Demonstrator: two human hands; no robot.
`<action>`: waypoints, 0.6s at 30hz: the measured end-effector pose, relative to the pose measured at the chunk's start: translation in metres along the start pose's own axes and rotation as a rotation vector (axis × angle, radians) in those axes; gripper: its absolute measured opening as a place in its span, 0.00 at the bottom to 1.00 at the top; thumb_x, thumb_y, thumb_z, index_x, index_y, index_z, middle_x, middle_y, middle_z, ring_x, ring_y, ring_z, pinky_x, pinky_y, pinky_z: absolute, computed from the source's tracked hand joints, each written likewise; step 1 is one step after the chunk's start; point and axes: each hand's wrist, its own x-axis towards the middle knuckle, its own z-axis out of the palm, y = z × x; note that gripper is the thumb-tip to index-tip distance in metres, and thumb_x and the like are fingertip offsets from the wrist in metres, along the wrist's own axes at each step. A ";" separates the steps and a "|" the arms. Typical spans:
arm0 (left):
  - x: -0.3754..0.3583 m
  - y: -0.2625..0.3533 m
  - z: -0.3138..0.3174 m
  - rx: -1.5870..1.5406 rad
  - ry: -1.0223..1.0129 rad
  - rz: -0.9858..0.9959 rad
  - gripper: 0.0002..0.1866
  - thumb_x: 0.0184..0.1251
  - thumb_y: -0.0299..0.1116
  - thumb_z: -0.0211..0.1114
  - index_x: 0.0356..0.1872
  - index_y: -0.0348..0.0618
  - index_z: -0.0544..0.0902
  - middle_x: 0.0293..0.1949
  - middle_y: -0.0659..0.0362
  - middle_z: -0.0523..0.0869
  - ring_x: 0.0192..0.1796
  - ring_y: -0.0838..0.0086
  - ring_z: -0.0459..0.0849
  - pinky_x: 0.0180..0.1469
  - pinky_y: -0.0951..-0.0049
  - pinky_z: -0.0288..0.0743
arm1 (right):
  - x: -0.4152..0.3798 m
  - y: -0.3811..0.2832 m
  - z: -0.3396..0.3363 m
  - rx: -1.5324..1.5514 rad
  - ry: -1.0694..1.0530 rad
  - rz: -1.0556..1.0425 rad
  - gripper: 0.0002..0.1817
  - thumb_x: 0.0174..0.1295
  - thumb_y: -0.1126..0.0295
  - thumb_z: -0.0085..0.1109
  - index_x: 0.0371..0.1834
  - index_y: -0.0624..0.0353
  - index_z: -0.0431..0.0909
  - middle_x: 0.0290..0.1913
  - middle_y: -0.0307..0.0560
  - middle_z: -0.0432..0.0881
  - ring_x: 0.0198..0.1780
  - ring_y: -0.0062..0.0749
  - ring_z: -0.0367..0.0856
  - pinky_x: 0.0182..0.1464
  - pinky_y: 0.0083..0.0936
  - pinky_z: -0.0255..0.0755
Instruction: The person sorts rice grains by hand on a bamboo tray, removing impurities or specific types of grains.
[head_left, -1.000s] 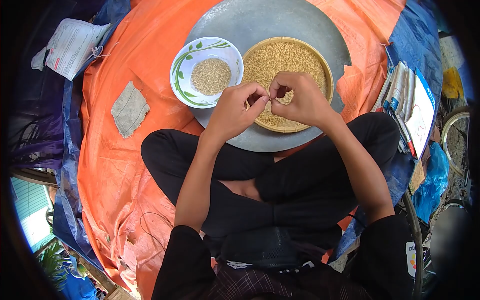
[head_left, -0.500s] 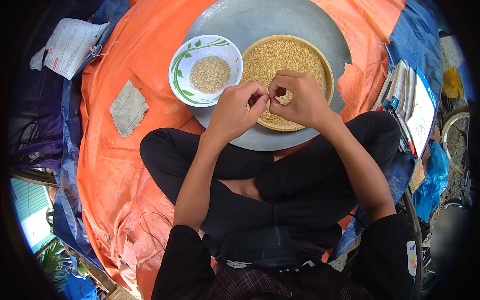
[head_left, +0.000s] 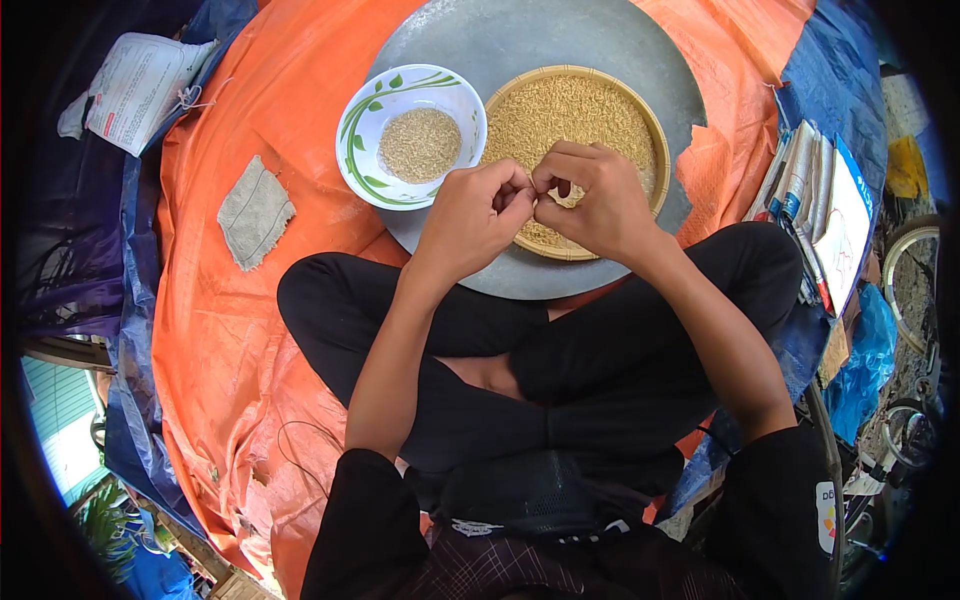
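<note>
My left hand [head_left: 468, 222] and my right hand [head_left: 604, 206] meet fingertip to fingertip above the near left part of a round woven basket [head_left: 570, 71]. Thumb and index finger are pinched on each hand; whatever sits between the tips is too small to make out. Golden grains in husks [head_left: 575, 108] fill the basket. Left of it, a white bowl with green leaf patterns [head_left: 432, 95] holds a smaller heap of paler grains [head_left: 420, 146]. Basket and bowl rest on a round grey metal tray [head_left: 490, 35], the bowl partly over its left edge.
An orange tarp [head_left: 240, 370] spreads under the tray and my crossed legs [head_left: 620, 350]. A grey cloth scrap [head_left: 256, 213] lies on it at left. Notebooks and papers [head_left: 815, 200] stand at right, near a blue plastic bag [head_left: 868, 365]. A printed white sack [head_left: 140, 90] is at upper left.
The fingertips stay pinched together over the basket, with only a slight shift of the fingers. The whole view has moved a little; bowl and basket stay in place.
</note>
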 end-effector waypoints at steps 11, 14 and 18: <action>-0.001 -0.006 -0.014 -0.143 -0.223 -0.123 0.10 0.68 0.32 0.60 0.36 0.32 0.82 0.25 0.57 0.81 0.28 0.79 0.73 0.31 0.72 0.66 | -0.001 -0.006 0.003 0.016 -0.012 -0.106 0.06 0.45 0.72 0.68 0.26 0.54 0.80 0.29 0.37 0.82 0.31 0.37 0.81 0.42 0.33 0.72; 0.000 -0.014 -0.015 -0.265 -0.289 -0.196 0.10 0.70 0.32 0.57 0.36 0.34 0.81 0.26 0.61 0.78 0.29 0.81 0.72 0.32 0.74 0.65 | 0.000 -0.007 0.003 0.031 0.019 -0.153 0.07 0.45 0.73 0.68 0.27 0.54 0.80 0.29 0.37 0.82 0.32 0.36 0.81 0.43 0.33 0.73; -0.001 -0.010 -0.018 -0.407 -0.351 -0.262 0.10 0.71 0.33 0.55 0.36 0.37 0.81 0.25 0.67 0.73 0.28 0.84 0.69 0.31 0.76 0.64 | 0.000 -0.007 0.002 0.035 0.036 -0.199 0.08 0.44 0.74 0.69 0.27 0.54 0.80 0.29 0.37 0.81 0.33 0.37 0.81 0.42 0.32 0.73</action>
